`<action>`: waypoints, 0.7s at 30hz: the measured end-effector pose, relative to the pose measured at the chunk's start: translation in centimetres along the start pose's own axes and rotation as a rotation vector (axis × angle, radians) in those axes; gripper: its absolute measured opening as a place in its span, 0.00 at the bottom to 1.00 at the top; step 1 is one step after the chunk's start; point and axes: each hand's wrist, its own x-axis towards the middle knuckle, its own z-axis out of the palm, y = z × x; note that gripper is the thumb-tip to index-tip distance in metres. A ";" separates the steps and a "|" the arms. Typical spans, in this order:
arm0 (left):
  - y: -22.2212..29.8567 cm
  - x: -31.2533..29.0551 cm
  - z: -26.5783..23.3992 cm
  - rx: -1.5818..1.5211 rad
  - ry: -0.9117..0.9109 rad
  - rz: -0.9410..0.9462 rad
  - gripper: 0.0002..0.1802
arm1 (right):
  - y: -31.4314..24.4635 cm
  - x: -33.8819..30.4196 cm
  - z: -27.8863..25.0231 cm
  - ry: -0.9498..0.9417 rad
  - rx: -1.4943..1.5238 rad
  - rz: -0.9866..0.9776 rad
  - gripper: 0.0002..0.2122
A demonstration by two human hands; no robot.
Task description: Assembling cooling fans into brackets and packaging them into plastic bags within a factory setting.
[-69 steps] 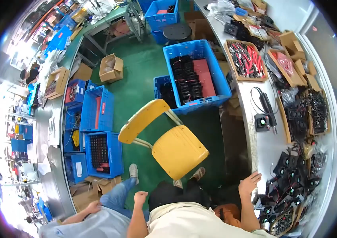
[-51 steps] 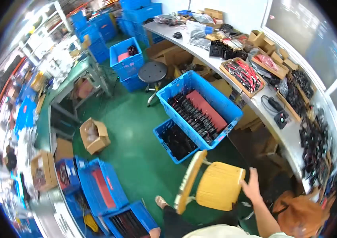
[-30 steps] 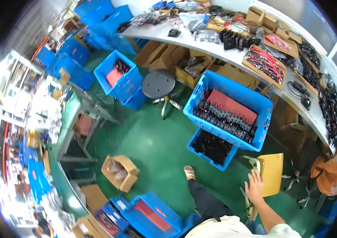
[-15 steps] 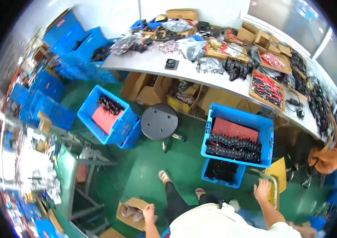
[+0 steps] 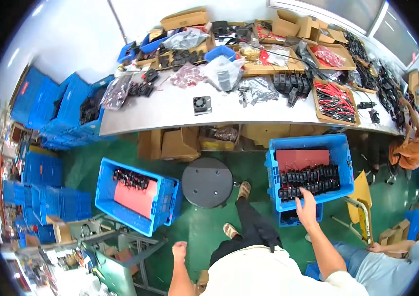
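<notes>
R hand: fingers extended, partly spread, palm down over near edge of upper blue crate; no item seen in grip; contact w/ crate or contents can't be told. Crate loc.: in front of bench, R of round black stool; lower blue crate shows beneath near side. Contents: rows of black units, red sheet toward bench. L hand: curled, loose fist, nothing visible in it, well apart from crate.
</notes>
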 end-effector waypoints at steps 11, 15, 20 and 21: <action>51.9 13.0 18.7 0.263 0.255 1.115 0.26 | -17.2 41.6 10.2 0.294 0.505 -0.465 0.11; 57.6 20.7 21.4 0.234 0.398 1.165 0.21 | -21.1 48.6 13.3 0.266 0.335 -0.593 0.10; 57.1 23.3 23.2 0.265 0.361 1.105 0.15 | -17.1 48.4 17.9 -0.323 -0.308 -0.313 0.05; 57.1 22.9 23.0 0.267 0.361 1.125 0.14 | -18.1 49.1 17.7 -0.257 -0.170 -0.304 0.06</action>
